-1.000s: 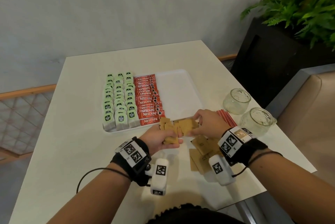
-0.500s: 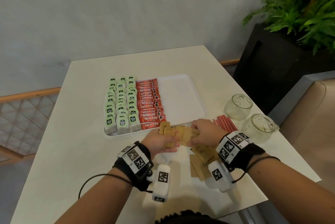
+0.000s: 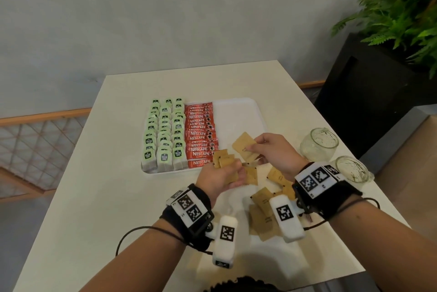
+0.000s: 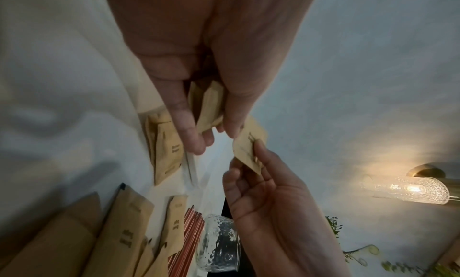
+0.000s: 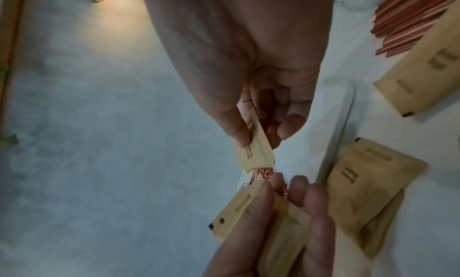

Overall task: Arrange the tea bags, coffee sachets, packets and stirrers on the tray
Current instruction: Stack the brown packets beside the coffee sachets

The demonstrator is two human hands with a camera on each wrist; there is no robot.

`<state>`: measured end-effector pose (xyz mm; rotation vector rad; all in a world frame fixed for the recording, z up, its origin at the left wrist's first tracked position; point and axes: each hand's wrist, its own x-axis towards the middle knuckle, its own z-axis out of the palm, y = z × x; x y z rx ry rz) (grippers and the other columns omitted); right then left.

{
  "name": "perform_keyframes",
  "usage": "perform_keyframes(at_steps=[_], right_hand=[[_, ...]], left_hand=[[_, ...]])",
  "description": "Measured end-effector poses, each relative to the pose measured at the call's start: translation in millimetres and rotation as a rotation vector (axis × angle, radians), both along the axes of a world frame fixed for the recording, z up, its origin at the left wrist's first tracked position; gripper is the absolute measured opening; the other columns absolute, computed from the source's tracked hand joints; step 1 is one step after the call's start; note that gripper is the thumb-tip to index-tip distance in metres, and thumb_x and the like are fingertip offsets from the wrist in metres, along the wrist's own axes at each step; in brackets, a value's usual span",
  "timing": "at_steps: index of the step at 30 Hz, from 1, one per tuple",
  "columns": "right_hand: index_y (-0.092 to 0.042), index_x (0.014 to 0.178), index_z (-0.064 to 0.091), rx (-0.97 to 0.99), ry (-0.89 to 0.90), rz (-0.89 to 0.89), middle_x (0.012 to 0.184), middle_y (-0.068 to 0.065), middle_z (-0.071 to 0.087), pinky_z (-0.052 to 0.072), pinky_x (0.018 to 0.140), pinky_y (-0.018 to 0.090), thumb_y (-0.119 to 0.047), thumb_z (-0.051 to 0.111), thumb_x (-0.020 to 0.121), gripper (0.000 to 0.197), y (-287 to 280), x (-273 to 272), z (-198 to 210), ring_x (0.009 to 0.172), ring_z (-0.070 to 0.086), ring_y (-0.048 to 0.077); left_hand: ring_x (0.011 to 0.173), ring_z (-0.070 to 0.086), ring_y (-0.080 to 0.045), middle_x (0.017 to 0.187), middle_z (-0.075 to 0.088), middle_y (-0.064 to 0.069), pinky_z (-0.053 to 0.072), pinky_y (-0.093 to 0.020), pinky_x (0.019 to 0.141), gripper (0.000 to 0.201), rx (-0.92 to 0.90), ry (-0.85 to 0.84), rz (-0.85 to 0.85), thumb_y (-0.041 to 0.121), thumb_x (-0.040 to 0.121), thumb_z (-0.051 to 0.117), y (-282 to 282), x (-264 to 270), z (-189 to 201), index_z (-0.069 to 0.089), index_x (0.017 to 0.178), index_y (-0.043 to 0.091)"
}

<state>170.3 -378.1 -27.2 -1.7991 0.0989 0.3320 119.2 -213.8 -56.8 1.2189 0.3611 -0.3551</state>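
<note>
Head view: brown packets in both hands at the tray's near edge

The left hand point(image 3: 221, 177) grips a small fanned stack of brown packets point(image 3: 224, 161). The right hand point(image 3: 275, 150) pinches a single brown packet point(image 3: 244, 146) between thumb and fingers, above the white tray point(image 3: 236, 114). Green tea bags point(image 3: 164, 133) and red coffee sachets point(image 3: 201, 135) fill the tray's left part. More loose packets point(image 3: 262, 216) lie on the table point(image 3: 94, 197); red stirrers point(image 4: 189, 240) lie beside a glass jar point(image 3: 319, 144).
</note>
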Motion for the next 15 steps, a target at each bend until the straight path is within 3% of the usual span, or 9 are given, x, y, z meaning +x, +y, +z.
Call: perform_keyframes(at_steps=[3,5,10,15], right_hand=[[0.002,0.098,0.063,0.054,0.028,0.015,0.099,0.019,0.071,0.058,0.083,0.046,-0.014,0.07,0.088,0.021,6.0,4.7,-5.6,0.077,0.066,0.032],[0.003,0.097,0.062,0.074,0.026,0.029,0.095,0.017,0.071,0.058,0.084,0.047,-0.014,0.071,0.087,0.022,10.1,8.0,-8.0,0.076,0.067,0.032],[-0.001,0.087,0.067,0.053,-0.035,0.084,0.075,0.004,0.064,0.058,0.067,0.029,-0.013,0.072,0.086,0.013,16.6,28.8,0.2,0.064,0.06,0.012],[-0.008,0.081,0.067,-0.05,-0.036,-0.047,0.074,0.001,0.063,0.048,0.053,0.021,-0.016,0.074,0.085,0.011,19.5,90.4,0.8,0.062,0.054,0.012]], left_hand=[[0.085,0.073,-0.025,0.1,0.074,-0.015,0.061,-0.033,0.074,0.028,0.02,-0.053,0.059,0.009,0.088,0.069,1.4,3.2,2.4,0.066,0.115,0.001],[0.089,0.073,-0.028,0.104,0.074,-0.016,0.061,-0.037,0.079,0.027,0.041,-0.058,0.089,0.008,0.089,0.069,4.4,11.0,5.5,0.067,0.115,0.004],[0.081,0.072,-0.025,0.104,0.073,-0.016,0.062,-0.033,0.07,0.024,0.093,-0.049,0.083,0.006,0.09,0.066,21.7,41.2,19.1,0.066,0.114,0.003],[0.088,0.073,-0.026,0.106,0.071,-0.021,0.062,-0.034,0.069,0.02,0.018,0.04,0.041,0.012,0.09,0.067,55.0,70.8,31.0,0.063,0.107,0.002]])
